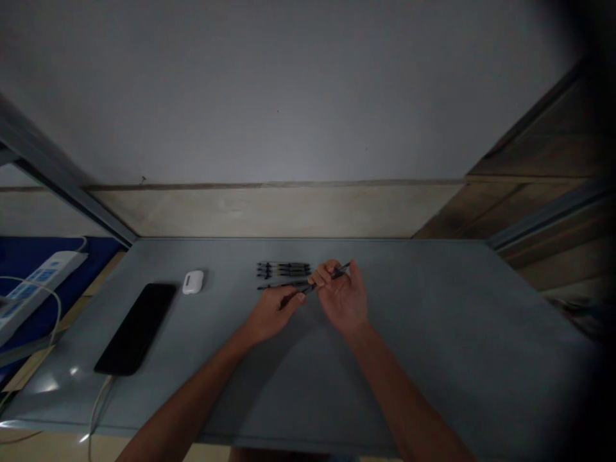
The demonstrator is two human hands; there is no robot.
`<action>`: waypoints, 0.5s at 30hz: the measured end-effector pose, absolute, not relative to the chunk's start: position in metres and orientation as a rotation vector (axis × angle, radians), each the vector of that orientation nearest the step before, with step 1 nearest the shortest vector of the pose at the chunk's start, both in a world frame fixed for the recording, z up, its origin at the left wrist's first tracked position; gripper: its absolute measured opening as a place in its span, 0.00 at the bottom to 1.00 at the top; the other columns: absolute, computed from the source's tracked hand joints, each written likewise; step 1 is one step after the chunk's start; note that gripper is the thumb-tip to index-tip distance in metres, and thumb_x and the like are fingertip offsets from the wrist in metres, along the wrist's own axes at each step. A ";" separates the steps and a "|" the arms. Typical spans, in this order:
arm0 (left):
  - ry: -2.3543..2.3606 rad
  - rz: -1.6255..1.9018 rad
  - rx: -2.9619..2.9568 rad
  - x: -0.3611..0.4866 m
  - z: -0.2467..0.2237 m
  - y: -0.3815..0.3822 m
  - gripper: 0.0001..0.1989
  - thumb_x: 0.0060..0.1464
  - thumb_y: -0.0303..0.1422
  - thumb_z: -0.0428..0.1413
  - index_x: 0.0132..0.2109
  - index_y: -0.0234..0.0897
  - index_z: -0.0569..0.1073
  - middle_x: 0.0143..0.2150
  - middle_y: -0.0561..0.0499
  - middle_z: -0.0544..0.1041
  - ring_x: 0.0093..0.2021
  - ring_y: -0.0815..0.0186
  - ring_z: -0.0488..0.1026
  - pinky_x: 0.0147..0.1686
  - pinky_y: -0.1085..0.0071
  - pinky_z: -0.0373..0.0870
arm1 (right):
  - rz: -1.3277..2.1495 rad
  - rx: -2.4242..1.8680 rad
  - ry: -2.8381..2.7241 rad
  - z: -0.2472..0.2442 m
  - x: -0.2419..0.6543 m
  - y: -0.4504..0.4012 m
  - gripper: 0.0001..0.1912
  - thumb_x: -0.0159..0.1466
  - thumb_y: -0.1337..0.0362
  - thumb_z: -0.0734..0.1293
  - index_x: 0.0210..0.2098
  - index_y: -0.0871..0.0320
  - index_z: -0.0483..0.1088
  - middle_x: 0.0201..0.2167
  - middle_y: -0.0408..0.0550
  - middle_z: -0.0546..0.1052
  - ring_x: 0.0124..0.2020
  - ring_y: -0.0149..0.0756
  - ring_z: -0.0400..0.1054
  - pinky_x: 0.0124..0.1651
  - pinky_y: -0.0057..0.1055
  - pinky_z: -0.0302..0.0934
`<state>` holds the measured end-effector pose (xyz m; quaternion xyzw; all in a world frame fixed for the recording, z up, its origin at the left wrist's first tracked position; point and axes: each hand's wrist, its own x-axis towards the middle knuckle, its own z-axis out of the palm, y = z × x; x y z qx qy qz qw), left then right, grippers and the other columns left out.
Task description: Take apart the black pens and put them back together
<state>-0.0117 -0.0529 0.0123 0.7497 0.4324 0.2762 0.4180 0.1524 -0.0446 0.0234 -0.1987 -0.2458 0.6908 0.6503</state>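
Observation:
My left hand [273, 314] is closed in a pinch on a slim black pen [287, 300], near the middle of the table. Close beside it, my right hand [344, 298] is turned palm up, its fingers curled round a dark, pen-like piece [341, 270] whose tip points up and right. Whether the two hands hold one pen or two separate parts I cannot tell, as the fingers cover the middle. Just beyond the hands, several similar black pens [283, 269] lie side by side in a row. One more [274, 286] lies nearer, partly behind my left hand.
A black phone [137, 330] with a white cable [99, 401] lies on the grey table [433, 333] at the left. A white earbud case [193, 282] sits beyond it. A white power strip [41, 282] rests on blue cloth off the left edge. A pale wall [289, 128] rises behind.

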 end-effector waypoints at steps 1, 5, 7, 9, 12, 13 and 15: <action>1.082 0.705 1.852 -0.013 0.012 -0.052 0.20 0.61 0.42 0.45 0.33 0.33 0.73 0.22 0.56 0.64 0.22 0.73 0.59 0.23 0.76 0.52 | 1.515 -0.505 -0.600 0.022 0.153 -0.043 0.23 0.66 0.46 0.54 0.28 0.55 0.68 0.24 0.43 0.63 0.28 0.33 0.63 0.38 0.35 0.63; 1.096 0.753 1.722 -0.018 0.012 -0.047 0.18 0.60 0.43 0.47 0.34 0.33 0.72 0.24 0.55 0.67 0.22 0.73 0.62 0.22 0.77 0.55 | 1.200 -0.828 -0.887 0.015 0.160 -0.038 0.19 0.65 0.49 0.59 0.32 0.55 0.71 0.31 0.46 0.71 0.32 0.34 0.67 0.38 0.35 0.65; 1.100 0.756 1.678 -0.022 0.012 -0.044 0.18 0.60 0.44 0.47 0.35 0.33 0.71 0.23 0.56 0.66 0.21 0.73 0.62 0.22 0.77 0.56 | 1.085 -0.959 -1.053 0.014 0.165 -0.038 0.16 0.64 0.51 0.62 0.32 0.56 0.71 0.29 0.45 0.71 0.27 0.32 0.66 0.32 0.32 0.64; 1.084 0.727 1.681 -0.025 0.014 -0.042 0.18 0.60 0.44 0.47 0.34 0.34 0.70 0.22 0.57 0.64 0.21 0.73 0.62 0.22 0.77 0.56 | 1.034 -1.027 -1.158 0.015 0.169 -0.038 0.14 0.63 0.52 0.63 0.32 0.56 0.71 0.25 0.43 0.70 0.23 0.30 0.64 0.27 0.29 0.61; 1.065 0.691 1.824 -0.029 0.020 -0.041 0.18 0.61 0.43 0.46 0.31 0.34 0.69 0.21 0.56 0.64 0.22 0.72 0.63 0.23 0.77 0.56 | 0.995 -1.096 -1.196 0.016 0.171 -0.040 0.15 0.64 0.52 0.63 0.31 0.58 0.71 0.20 0.42 0.69 0.20 0.28 0.62 0.22 0.26 0.57; 1.071 0.695 1.898 -0.029 0.021 -0.041 0.18 0.61 0.42 0.46 0.30 0.34 0.68 0.21 0.56 0.65 0.22 0.72 0.63 0.24 0.76 0.57 | 0.988 -1.122 -1.190 0.017 0.171 -0.040 0.16 0.64 0.52 0.63 0.31 0.58 0.72 0.19 0.42 0.68 0.19 0.28 0.61 0.21 0.25 0.56; 1.095 0.718 2.049 -0.029 0.023 -0.042 0.19 0.62 0.40 0.46 0.27 0.35 0.67 0.23 0.54 0.67 0.24 0.71 0.64 0.26 0.75 0.57 | 0.987 -1.170 -1.169 0.016 0.171 -0.041 0.18 0.64 0.50 0.62 0.30 0.58 0.72 0.18 0.41 0.67 0.18 0.27 0.60 0.20 0.25 0.55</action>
